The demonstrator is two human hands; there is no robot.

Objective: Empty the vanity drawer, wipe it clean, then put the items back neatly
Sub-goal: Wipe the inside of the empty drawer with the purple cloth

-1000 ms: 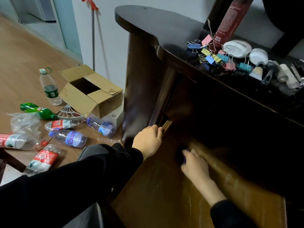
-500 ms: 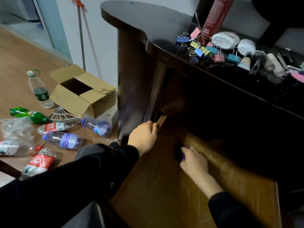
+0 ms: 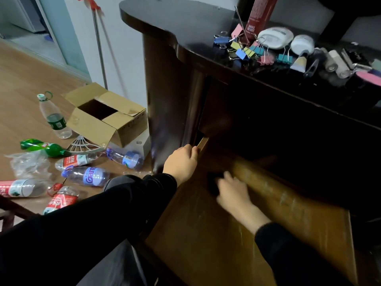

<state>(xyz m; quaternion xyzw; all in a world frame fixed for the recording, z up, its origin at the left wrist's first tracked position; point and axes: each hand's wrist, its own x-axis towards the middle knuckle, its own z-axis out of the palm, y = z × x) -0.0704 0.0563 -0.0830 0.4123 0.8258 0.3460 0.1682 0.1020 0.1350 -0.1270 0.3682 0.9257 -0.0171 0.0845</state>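
- Vanity counter (image 3: 175, 23): dark, glossy top. The drawer's contents lie in a cluster at its far right.
- Drawer (image 3: 195, 240): pulled well out below the counter. Its wooden bottom is bare and scuffed, with nothing lying in it. Judged from that, emptying is done and the wiping step is in hand.
- Floor, left of the vanity: an open cardboard box (image 3: 107, 118) and scattered plastic bottles (image 3: 88, 176). None of it looks tied to the task.
- Left hand (image 3: 181, 162): at the drawer's left side wall, close to the cabinet, fingers curled over the edge and clamped on it. It probably steadies the drawer.
- Right hand (image 3: 233, 193): inside the drawer near the back wall, motion-blurred. It is on a dark cloth (image 3: 212, 184). I cannot tell whether the fingers grip the cloth or press it flat.
- Cloth: a small dark wad against the drawer bottom, toward the back left. Too blurred for colour or fabric.
- Removed items on the counter: red bottle (image 3: 259, 15), white oval compact (image 3: 275, 37), tubes (image 3: 336, 62), and a heap of coloured binder clips (image 3: 247, 51).
- Next move, as I judge it: sweep the cloth over the rest of the bottom and into the corners, with the left hand bracing. Only then bring the items back, clips gathered together so they don't scatter.
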